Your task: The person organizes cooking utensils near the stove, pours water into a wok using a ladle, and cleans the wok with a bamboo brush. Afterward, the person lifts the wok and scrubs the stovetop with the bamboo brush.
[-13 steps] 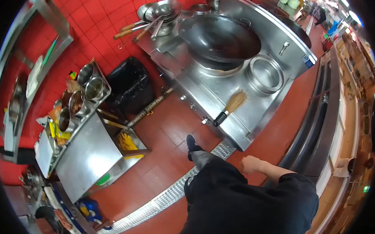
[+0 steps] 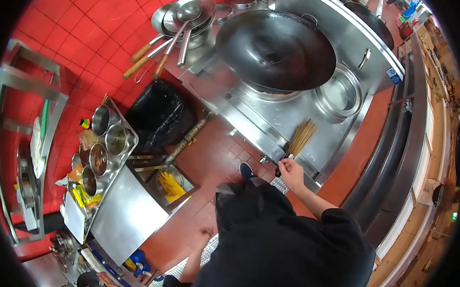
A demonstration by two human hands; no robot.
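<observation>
My right hand [image 2: 291, 173] reaches to the front edge of the steel stove and is closed round the black handle of a bamboo brush [image 2: 302, 136]. The brush's bristles lie on the stove top and point away from me. Behind the brush sits a large dark wok [image 2: 275, 50] on its burner, with an open steel ring [image 2: 340, 91] to its right. My left hand [image 2: 204, 235] hangs low over the floor by the metal drain strip; its fingers are small and blurred.
Ladles and strainers [image 2: 188, 16] lie at the stove's back left. A black-lined bin [image 2: 162, 112] stands left of the stove. Steel pots [image 2: 116, 139] line a counter [image 2: 130, 200] on the left, near yellow gloves [image 2: 170, 186]. Black rails [image 2: 394, 145] run along the right.
My right hand has moved up and forward from beside my body to the brush handle and closed on it. My left hand has come into view. The camera is nearer the stove.
</observation>
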